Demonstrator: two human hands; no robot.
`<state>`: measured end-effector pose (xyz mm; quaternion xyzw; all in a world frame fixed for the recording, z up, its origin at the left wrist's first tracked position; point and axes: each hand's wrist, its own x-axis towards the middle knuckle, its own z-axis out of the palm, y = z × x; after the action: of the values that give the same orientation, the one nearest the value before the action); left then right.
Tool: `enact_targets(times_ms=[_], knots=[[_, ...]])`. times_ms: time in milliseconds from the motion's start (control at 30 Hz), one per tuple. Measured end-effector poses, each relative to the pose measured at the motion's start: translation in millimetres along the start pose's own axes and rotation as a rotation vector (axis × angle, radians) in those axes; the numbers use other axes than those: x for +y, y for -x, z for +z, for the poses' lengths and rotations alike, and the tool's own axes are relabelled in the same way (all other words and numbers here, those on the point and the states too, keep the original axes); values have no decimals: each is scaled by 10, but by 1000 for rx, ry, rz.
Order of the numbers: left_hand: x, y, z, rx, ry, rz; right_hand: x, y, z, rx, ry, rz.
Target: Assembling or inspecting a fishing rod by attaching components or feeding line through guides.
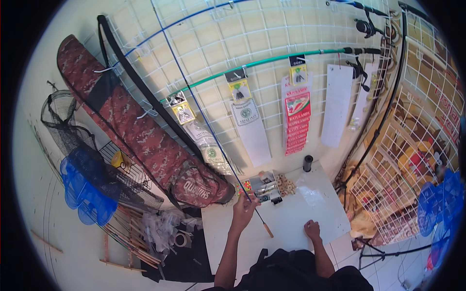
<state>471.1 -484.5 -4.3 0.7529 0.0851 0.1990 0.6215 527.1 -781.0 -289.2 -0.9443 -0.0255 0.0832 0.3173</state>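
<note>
My left hand (244, 209) is closed round a thin, dark blue fishing rod (206, 128), a little above its short tan handle (268, 230). The rod slants up and to the left, past the wall grid to the top of the view. My right hand (312, 230) is curled into a fist over the right part of the white table (291, 220), apart from the rod. Whatever it may hold is hidden. Beyond my left hand, small tackle items (264, 186) and a pile of wooden rings (285, 184) lie on the table.
A clear plastic bag (310, 194) and a black cylinder (307, 163) are on the table. A camouflage rod bag (141, 121) leans at the left, by a black net (73, 131). On the wall grid hang a green rod (272, 60) and several packets (297, 111).
</note>
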Motion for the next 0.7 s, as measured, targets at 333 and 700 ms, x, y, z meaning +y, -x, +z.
enact_targets(times_ms=[333, 700], knots=[[-228, 385, -143, -27, 63, -204, 40, -326, 122, 21, -313, -76], [-539, 1046, -116, -62, 56, -448, -1034, -1191, 158, 72, -296, -296]])
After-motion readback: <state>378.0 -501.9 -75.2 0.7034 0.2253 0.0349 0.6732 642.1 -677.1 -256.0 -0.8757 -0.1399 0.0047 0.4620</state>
